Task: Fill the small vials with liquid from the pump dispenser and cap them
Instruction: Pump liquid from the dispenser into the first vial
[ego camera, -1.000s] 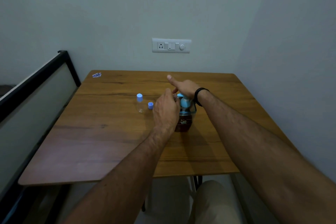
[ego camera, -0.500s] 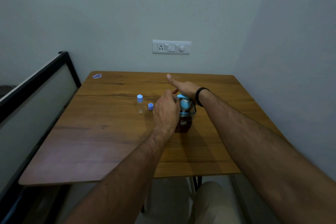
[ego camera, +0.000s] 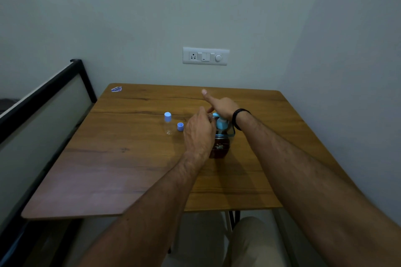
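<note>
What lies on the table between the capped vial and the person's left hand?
In the head view, one loose blue cap stands on the table between the capped vial and the left hand; otherwise bare wood.

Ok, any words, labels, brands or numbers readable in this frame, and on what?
No text can be read.
Pump dispenser: pale mark on the dark label, too blurred to read.
Blue-and-white packet at the table's far left corner: print too small.
Wall switch plate: no lettering legible.
</note>
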`<control>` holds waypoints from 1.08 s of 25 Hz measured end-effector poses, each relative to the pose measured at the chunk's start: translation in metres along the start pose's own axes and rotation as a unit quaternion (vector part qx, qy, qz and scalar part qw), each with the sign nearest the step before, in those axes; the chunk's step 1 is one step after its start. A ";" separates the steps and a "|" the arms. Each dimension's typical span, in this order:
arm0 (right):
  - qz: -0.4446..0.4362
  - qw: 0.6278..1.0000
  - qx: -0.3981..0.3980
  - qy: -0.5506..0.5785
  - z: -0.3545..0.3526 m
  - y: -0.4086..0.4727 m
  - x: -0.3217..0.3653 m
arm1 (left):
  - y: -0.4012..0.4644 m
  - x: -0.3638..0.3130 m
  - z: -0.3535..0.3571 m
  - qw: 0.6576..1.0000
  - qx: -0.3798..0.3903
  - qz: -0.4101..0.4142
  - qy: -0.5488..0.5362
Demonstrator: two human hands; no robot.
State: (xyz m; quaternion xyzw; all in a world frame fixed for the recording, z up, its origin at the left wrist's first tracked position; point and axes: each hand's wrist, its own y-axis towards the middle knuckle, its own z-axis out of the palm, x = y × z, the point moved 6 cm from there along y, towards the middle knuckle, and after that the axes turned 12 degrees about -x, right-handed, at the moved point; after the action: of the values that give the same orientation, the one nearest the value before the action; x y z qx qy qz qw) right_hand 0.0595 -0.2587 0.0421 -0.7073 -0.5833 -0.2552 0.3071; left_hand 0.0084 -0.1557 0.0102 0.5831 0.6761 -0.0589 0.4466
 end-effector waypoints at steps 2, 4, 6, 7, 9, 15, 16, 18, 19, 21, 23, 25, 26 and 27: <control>-0.016 0.999 -0.034 -0.020 0.000 0.004 0.000 | 0.001 0.000 0.000 1.000 0.005 0.000 0.001; -0.012 0.999 -0.019 -0.028 -0.001 0.004 0.001 | 0.001 0.000 0.001 1.000 0.007 -0.001 0.000; 0.016 1.000 0.023 -0.015 -0.003 -0.003 0.001 | 0.000 0.000 0.000 1.000 0.008 -0.001 -0.001; 0.023 0.999 0.032 -0.007 -0.004 -0.005 0.001 | -0.001 -0.001 0.000 1.000 0.006 0.001 -0.003; 0.011 1.000 0.009 0.001 -0.002 -0.002 0.000 | -0.001 -0.002 0.000 1.000 -0.001 0.010 -0.001; -0.004 1.000 -0.012 -0.009 -0.003 0.003 0.001 | 0.001 0.000 0.002 1.000 0.007 0.010 -0.001; 0.016 1.000 0.014 0.001 -0.004 -0.001 0.001 | 0.001 0.000 0.002 1.000 0.008 0.010 -0.002; 0.029 0.999 0.040 0.014 -0.002 -0.003 0.001 | 0.001 0.000 0.001 1.000 0.007 0.010 -0.001; 0.021 0.999 0.029 0.012 -0.001 -0.001 0.000 | 0.001 0.000 0.002 1.000 0.003 0.012 0.001; -0.010 1.000 -0.014 -0.004 0.000 0.006 -0.001 | 0.000 0.001 0.002 1.000 -0.005 0.015 0.004; -0.023 0.999 -0.030 -0.018 0.001 0.009 0.000 | 0.001 0.001 0.002 1.000 -0.003 0.014 0.005; -0.010 1.000 -0.010 -0.021 -0.001 0.007 0.001 | 0.001 0.002 0.003 1.000 0.002 0.012 0.000; 0.005 1.000 0.007 -0.018 -0.002 0.004 0.001 | 0.002 0.002 0.003 1.000 0.001 0.011 0.000; 0.017 1.000 0.018 -0.013 -0.002 0.001 0.000 | 0.001 0.001 0.002 1.000 -0.001 0.009 0.001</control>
State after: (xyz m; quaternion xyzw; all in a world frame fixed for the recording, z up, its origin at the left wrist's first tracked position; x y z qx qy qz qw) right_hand 0.0606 -0.2600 0.0431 -0.7147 -0.5798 -0.2303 0.3162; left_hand 0.0107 -0.1556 0.0088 0.5891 0.6712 -0.0539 0.4468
